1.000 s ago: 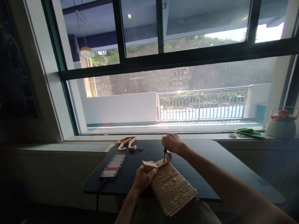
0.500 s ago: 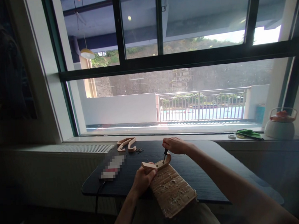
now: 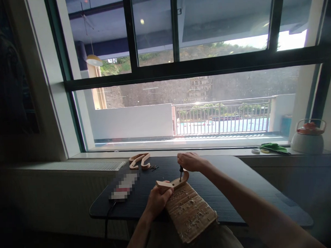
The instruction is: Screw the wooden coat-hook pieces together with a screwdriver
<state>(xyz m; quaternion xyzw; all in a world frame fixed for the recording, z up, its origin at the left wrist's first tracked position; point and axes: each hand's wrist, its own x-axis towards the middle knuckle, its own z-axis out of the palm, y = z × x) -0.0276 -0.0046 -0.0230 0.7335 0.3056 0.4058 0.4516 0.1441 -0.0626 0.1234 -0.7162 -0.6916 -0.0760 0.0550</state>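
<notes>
One dark, rounded-corner desk (image 3: 252, 175) carries most of it. Wood-toned board (image 3: 192, 212), top littered with pale flecks, juts past the desk's near edge toward the lap. Pixelated strip (image 3: 126, 188), corded, sits near the desk's left edge, identity hidden. Curved wooden bracket (image 3: 185, 178) lies along the board's far end, hook to the right. Loose wooden brackets (image 3: 134, 163), likely two, at the desk's far-left corner. Left hand (image 3: 158, 199) grips the board's far-left corner, thumb pressed by the bracket's straight end. Right hand (image 3: 190, 162) is closed round the handle of a screwdriver (image 3: 181, 169), shaft near upright, tip on the bracket near its hook. Thin dark screws (image 3: 154, 168), probably, right beside the loose brackets.

Step in hand, judged: driving a screw through bracket into board; screw under the tip too small to see. Next move calls for downward push plus wrist turn, shaft straight, left thumb pinning the bracket against swivel.
</notes>
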